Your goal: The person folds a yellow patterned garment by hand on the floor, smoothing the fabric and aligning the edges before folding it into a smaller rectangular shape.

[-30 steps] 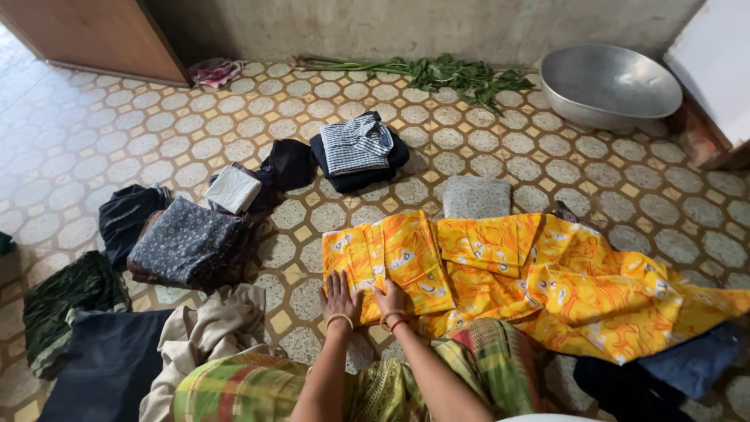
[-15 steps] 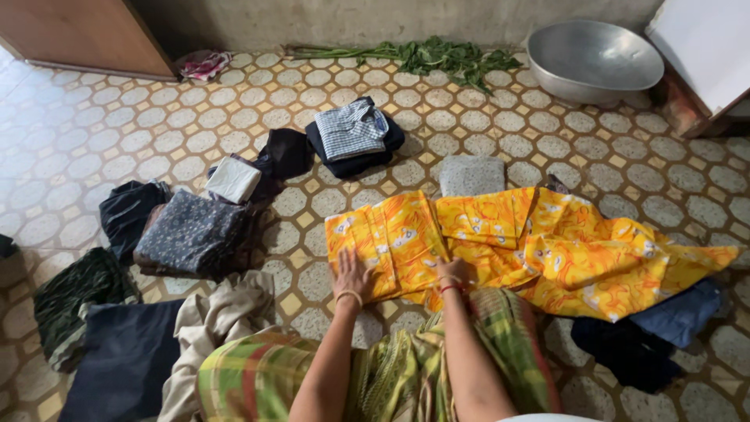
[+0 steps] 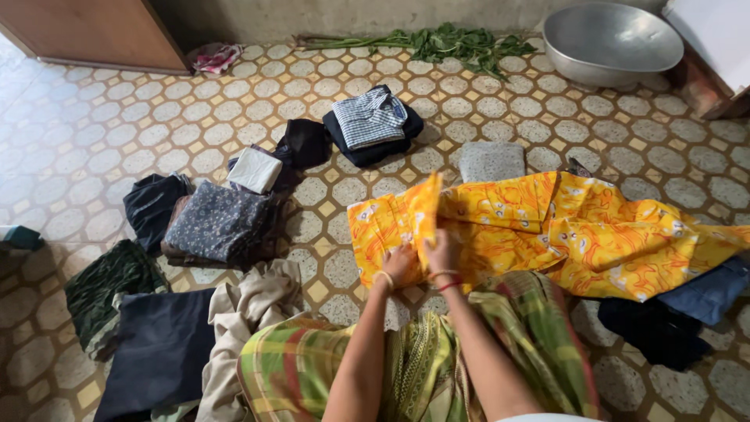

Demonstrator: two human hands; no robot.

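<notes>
Both hands grip the yellow-orange patterned cloth spread on the tiled floor, the left hand pinching its near edge and the right hand closed on a raised fold, beside folded clothes.

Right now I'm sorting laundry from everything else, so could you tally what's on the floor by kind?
Yellow-orange patterned cloth, lifted at one fold by the left hand and right hand: 1
Stack topped by a checked shirt: 1
Folded grey cloth: 1
Metal basin: 1
Bunch of leafy greens: 1
Total: 5
</notes>
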